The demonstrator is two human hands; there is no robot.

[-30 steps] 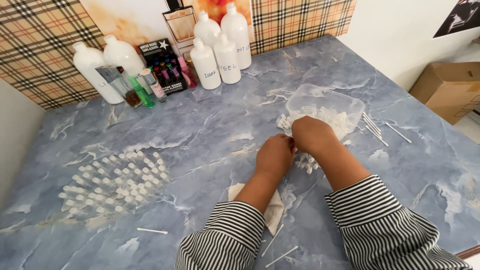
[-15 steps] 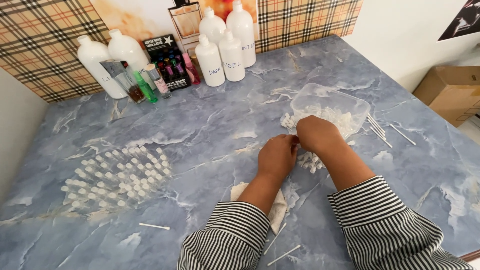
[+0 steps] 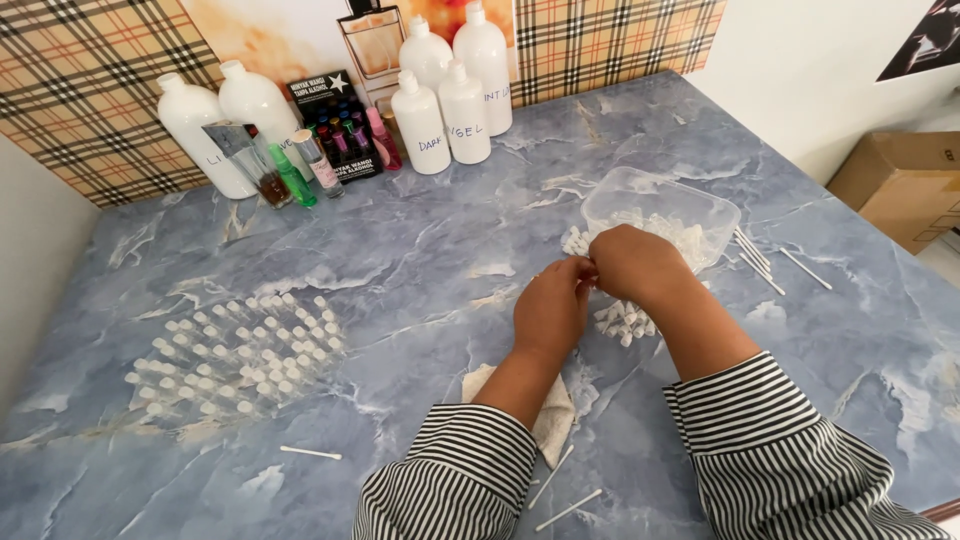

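Head view: small clear vial (image 3: 590,277), barely visible, pinched where the fingertips of both hands meet, just at 6 o'clock of the clear plastic tub (image 3: 690,205). Possibly a cap being pressed on; too small and hidden to tell. Left hand (image 3: 552,310) curled, knuckles up, fingertips gripping the vial from its 8 o'clock side. Right hand (image 3: 632,262) arched over from 2 o'clock, fingers closed down onto the same spot, touching the left. Both forearms reaching up from 6 o'clock in striped black-and-white sleeves (image 3: 450,480), wrists bare, left forearm passing over a folded beige cloth (image 3: 553,420) on the blue marble-patterned table (image 3: 420,260).

Just below the hands, at 5 o'clock, a loose heap of small white vials (image 3: 622,320); more of them inside the tub. Well apart at 9 o'clock, rows of upright clear vials (image 3: 245,350). White thin sticks (image 3: 758,258) at 3 o'clock beside the tub, others near the sleeves. At 12 o'clock, against the checked wall, white bottles (image 3: 460,95) and a dark box of coloured vials (image 3: 335,125). Cardboard box (image 3: 900,185) off the table at 2 o'clock.
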